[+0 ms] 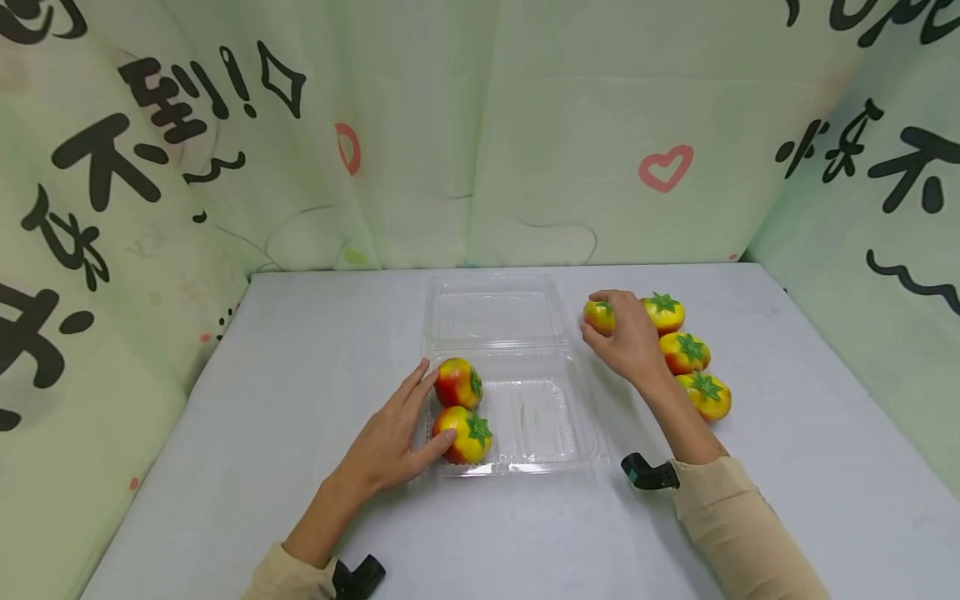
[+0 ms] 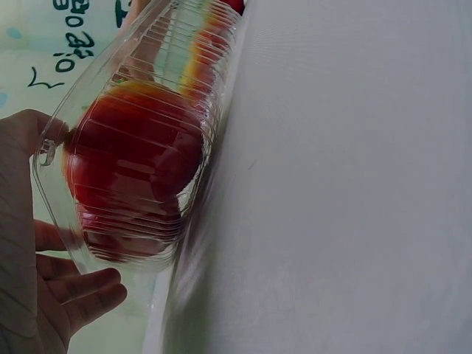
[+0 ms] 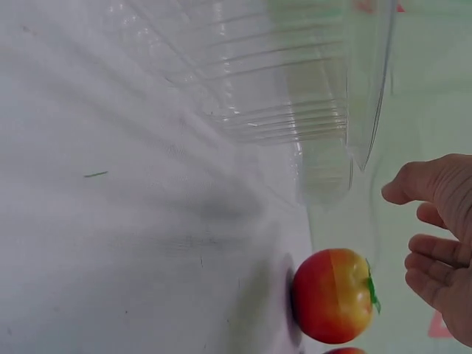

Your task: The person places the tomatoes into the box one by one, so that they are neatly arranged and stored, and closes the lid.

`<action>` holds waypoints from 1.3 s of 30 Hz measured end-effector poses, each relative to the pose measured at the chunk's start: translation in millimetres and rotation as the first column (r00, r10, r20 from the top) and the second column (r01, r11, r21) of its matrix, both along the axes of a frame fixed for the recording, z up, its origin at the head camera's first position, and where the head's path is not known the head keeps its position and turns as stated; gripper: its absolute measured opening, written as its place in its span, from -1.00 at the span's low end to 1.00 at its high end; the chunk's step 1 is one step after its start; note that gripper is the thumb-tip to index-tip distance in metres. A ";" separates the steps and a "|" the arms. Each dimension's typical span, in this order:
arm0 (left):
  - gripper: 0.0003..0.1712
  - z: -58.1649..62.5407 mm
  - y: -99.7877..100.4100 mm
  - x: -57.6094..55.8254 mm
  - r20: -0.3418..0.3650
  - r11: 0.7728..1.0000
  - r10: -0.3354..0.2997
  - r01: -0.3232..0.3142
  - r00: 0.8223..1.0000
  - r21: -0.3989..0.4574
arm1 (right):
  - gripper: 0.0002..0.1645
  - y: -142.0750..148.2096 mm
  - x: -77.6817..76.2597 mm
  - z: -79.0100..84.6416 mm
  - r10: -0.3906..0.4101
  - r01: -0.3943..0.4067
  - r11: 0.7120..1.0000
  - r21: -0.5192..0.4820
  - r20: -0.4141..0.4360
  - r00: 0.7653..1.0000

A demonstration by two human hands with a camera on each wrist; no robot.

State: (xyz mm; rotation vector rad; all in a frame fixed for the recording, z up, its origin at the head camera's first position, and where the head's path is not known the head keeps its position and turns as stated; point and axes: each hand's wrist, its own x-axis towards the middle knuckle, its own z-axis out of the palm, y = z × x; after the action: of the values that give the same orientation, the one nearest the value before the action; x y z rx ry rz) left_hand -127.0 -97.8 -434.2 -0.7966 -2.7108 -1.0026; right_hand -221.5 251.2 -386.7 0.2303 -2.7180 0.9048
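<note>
A clear plastic clamshell box (image 1: 525, 408) lies open, lid folded back. Two red-and-yellow tomatoes with green leafy tops sit along its left side: a rear tomato (image 1: 457, 383) and a front tomato (image 1: 467, 437). My left hand (image 1: 386, 446) rests at the box's left edge, fingers extended beside the rear tomato, thumb over the front one. In the left wrist view its thumb is at the box rim (image 2: 49, 151). My right hand (image 1: 628, 337) hovers over a loose tomato (image 1: 597, 316), partly covering it. The right wrist view shows nothing between its relaxed fingers (image 3: 435, 273).
Right of the right hand, a tomato (image 1: 664, 313) stands behind two others, a middle tomato (image 1: 684, 353) and a near tomato (image 1: 705, 397). The transparent lid (image 1: 495, 312) stretches toward the back of the white table (image 1: 315, 333). Printed curtains (image 1: 555, 142) enclose the table.
</note>
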 end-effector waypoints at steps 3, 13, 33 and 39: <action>-0.05 -0.1 -0.6 0.0 0.001 1.000 -0.001 0.001 1.000 0.000 | -0.49 0.9 -3.1 -0.2 0.003 -0.003 1.000 -0.003 0.008 1.000; -0.05 -1.8 0.4 -1.3 0.001 1.000 0.006 -0.006 1.000 -0.006 | -0.47 7.5 -12.2 -3.6 -0.005 0.004 1.000 0.018 0.023 1.000; -0.06 -1.8 0.1 -1.7 -0.004 1.000 0.008 -0.008 1.000 -0.011 | -0.36 20.0 -31.5 -9.7 -0.063 0.059 0.997 0.045 0.099 0.993; -0.06 -2.4 0.1 -1.6 -0.009 1.000 0.008 -0.008 1.000 -0.006 | -0.34 20.8 -33.5 -11.6 -0.070 0.065 0.996 0.054 0.104 0.992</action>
State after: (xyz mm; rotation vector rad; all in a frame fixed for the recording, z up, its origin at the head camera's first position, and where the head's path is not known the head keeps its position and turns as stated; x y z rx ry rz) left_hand -128.6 -97.7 -436.6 -0.7893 -2.7085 -0.9868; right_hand -255.0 272.0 -398.3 0.1019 -2.8300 0.8533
